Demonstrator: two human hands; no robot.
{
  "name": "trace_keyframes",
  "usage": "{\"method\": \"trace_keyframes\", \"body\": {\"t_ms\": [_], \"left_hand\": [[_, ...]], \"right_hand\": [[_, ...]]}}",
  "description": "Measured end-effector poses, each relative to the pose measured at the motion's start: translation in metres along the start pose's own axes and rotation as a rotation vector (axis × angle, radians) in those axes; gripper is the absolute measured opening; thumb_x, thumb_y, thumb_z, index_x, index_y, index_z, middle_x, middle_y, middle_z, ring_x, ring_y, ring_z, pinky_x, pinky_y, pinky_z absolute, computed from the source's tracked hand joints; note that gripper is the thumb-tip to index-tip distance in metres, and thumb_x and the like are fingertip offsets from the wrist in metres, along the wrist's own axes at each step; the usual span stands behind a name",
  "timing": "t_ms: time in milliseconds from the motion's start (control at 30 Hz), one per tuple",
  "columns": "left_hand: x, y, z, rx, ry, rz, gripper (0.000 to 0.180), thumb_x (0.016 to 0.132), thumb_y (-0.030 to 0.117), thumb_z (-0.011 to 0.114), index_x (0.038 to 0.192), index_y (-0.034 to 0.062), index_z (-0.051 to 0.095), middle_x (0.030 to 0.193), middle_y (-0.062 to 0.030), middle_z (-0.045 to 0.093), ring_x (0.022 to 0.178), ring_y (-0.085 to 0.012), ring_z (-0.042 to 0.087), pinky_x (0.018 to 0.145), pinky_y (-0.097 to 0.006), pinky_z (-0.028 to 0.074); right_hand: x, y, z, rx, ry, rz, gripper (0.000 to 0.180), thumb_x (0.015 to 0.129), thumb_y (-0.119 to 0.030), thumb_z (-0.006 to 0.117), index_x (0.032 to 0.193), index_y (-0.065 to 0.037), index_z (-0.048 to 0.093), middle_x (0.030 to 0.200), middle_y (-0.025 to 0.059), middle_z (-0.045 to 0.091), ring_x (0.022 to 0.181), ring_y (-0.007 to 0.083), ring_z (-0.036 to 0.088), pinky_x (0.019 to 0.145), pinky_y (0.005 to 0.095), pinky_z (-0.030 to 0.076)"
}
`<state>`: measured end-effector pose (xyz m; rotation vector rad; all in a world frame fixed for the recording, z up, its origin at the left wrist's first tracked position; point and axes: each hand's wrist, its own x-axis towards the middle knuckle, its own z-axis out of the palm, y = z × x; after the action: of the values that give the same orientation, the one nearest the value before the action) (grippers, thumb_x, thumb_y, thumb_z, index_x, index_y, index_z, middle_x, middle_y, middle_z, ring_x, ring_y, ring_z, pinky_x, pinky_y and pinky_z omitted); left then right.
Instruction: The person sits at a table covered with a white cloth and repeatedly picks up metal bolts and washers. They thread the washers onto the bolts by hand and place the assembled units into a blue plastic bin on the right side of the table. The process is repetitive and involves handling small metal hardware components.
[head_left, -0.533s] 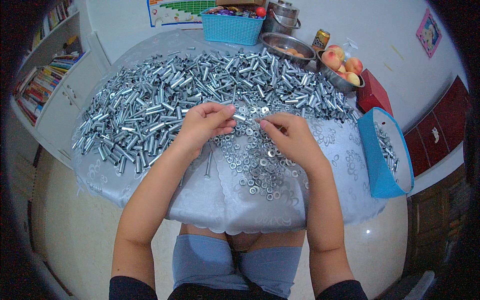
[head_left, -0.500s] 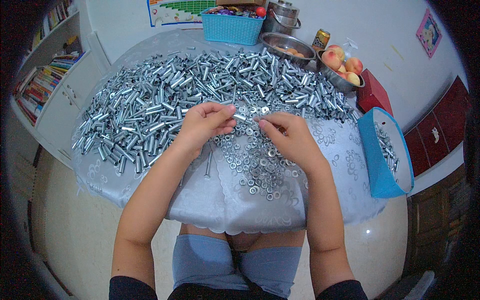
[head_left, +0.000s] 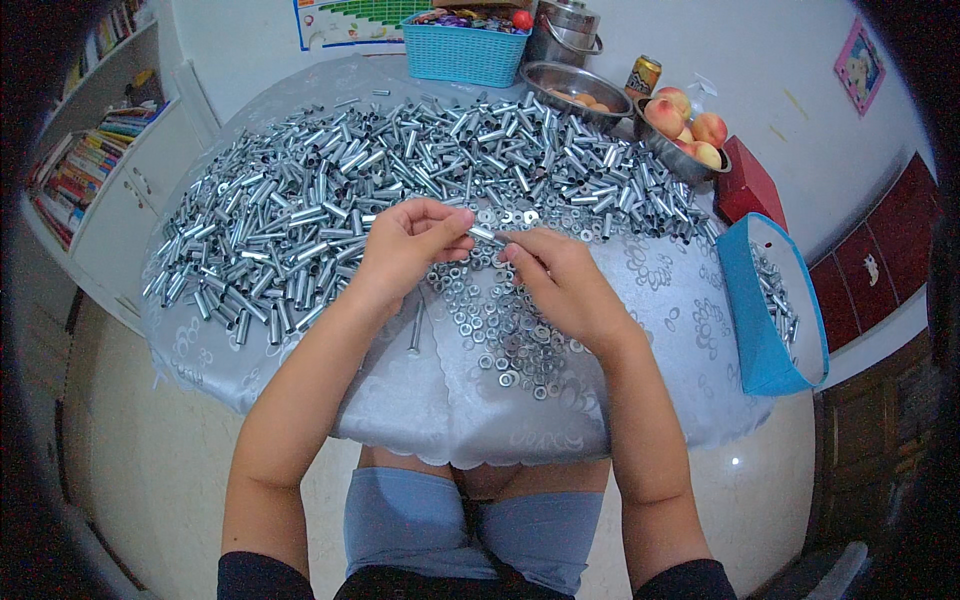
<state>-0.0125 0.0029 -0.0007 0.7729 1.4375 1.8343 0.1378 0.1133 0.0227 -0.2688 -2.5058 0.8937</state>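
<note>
My left hand (head_left: 415, 243) is closed, pinching a short shiny metal sleeve (head_left: 484, 233) between thumb and fingertips above the table. At the sleeve's right end, the fingertips of my right hand (head_left: 560, 275) are pinched together and touch it; any small part between them is hidden. Loose nuts and washers (head_left: 510, 340) lie spread below and between my hands. A single long bolt (head_left: 416, 328) rests on the cloth near my left wrist. Beyond both hands stretches a big heap of metal sleeves (head_left: 330, 190).
A blue fabric bin (head_left: 748, 310) with metal parts inside stands at the table's right edge. Behind it are a red box (head_left: 745, 182), a metal bowl of peaches (head_left: 690, 165), a can (head_left: 643, 77), another metal bowl (head_left: 590, 112) and a blue basket (head_left: 466, 58). A silvery cloth (head_left: 690, 390) covers the table.
My right hand has moved slightly left, bringing its fingertips against the sleeve's end. My left hand stays almost where it was, still holding the sleeve.
</note>
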Motion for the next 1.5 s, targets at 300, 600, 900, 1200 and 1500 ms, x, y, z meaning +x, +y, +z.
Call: {"method": "trace_keyframes", "body": {"t_ms": [300, 600, 900, 1200, 1500], "left_hand": [[0.0, 0.002, -0.001, -0.039, 0.009, -0.009, 0.02, 0.083, 0.018, 0.06, 0.091, 0.0006, 0.056, 0.082, -0.0073, 0.061, 0.075, -0.0141, 0.061, 0.068, -0.026, 0.052], [-0.001, 0.0, 0.0, -0.015, 0.003, 0.047, 0.018, 0.082, 0.018, 0.06, 0.089, 0.0011, 0.056, 0.081, -0.0073, 0.061, 0.075, -0.0144, 0.061, 0.068, -0.026, 0.052], [-0.004, 0.004, 0.004, -0.009, -0.089, -0.091, 0.025, 0.082, 0.025, 0.061, 0.084, 0.0011, 0.056, 0.075, -0.0072, 0.06, 0.063, -0.0125, 0.06, 0.061, -0.023, 0.052], [-0.016, 0.008, 0.015, 0.075, -0.347, -0.136, 0.049, 0.087, 0.051, 0.04, 0.066, 0.0079, 0.042, 0.053, 0.0031, 0.033, 0.042, -0.0088, 0.039, 0.041, -0.022, 0.031], [-0.008, 0.006, 0.008, -0.043, -0.073, -0.248, 0.045, 0.085, 0.047, 0.045, 0.056, 0.0164, 0.03, 0.048, 0.0051, 0.027, 0.038, -0.0067, 0.025, 0.037, -0.023, 0.018]], "right_hand": [[-0.001, -0.002, 0.002, -0.063, -0.011, -0.006, 0.022, 0.085, -0.015, 0.044, 0.088, 0.004, 0.056, 0.085, 0.0217, 0.056, 0.082, 0.0385, 0.053, 0.074, 0.0427, 0.041], [-0.001, -0.001, 0.006, -0.084, 0.021, -0.053, 0.022, 0.085, -0.015, 0.045, 0.084, 0.004, 0.056, 0.081, 0.023, 0.055, 0.077, 0.039, 0.053, 0.07, 0.0431, 0.042], [-0.002, -0.005, 0.001, 0.121, 0.03, 0.126, 0.03, 0.083, -0.026, 0.056, 0.071, 0.001, 0.058, 0.059, 0.0131, 0.054, 0.053, 0.0211, 0.049, 0.052, 0.0328, 0.038], [-0.002, -0.001, 0.006, 0.395, 0.016, 0.13, 0.03, 0.086, -0.026, 0.052, 0.075, 0.001, 0.059, 0.058, 0.004, 0.051, 0.055, 0.0099, 0.044, 0.051, 0.0272, 0.037], [0.002, 0.023, -0.009, -0.238, 0.091, 0.07, 0.018, 0.08, -0.02, 0.055, 0.086, -0.004, 0.062, 0.079, 0.0124, 0.058, 0.072, 0.0267, 0.056, 0.065, 0.0351, 0.045]]}}
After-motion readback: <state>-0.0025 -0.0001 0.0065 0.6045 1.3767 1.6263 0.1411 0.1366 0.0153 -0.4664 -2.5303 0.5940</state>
